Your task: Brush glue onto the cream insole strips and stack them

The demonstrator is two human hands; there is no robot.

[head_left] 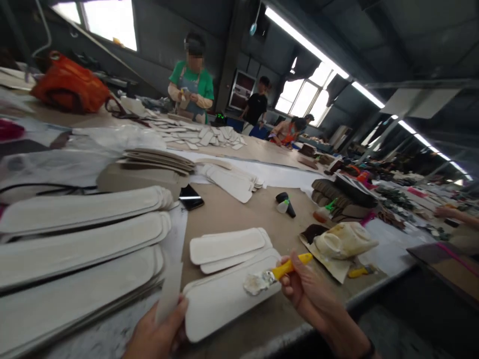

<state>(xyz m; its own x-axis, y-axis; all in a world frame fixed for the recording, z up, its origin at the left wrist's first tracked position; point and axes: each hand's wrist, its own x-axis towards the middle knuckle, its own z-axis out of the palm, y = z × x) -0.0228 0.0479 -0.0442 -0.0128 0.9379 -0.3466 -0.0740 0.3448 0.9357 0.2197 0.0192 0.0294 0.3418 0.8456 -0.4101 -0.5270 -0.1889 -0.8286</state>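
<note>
At lower centre of the frame, the right hand (305, 289) grips a yellow-handled brush (275, 276), bristles touching a white padded strip (228, 299) on the table (232, 209). The left hand (157, 334), bottom edge, pinches a narrow strip (168, 294) beside it.

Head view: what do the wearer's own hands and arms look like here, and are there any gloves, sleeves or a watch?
Both are bare: no gloves on the left hand or the right hand, and no sleeve reaches either wrist or the visible forearm. The right wrist carries a dark band, cut off by the frame edge, so whether it is a watch cannot be told. No rings show.
</note>
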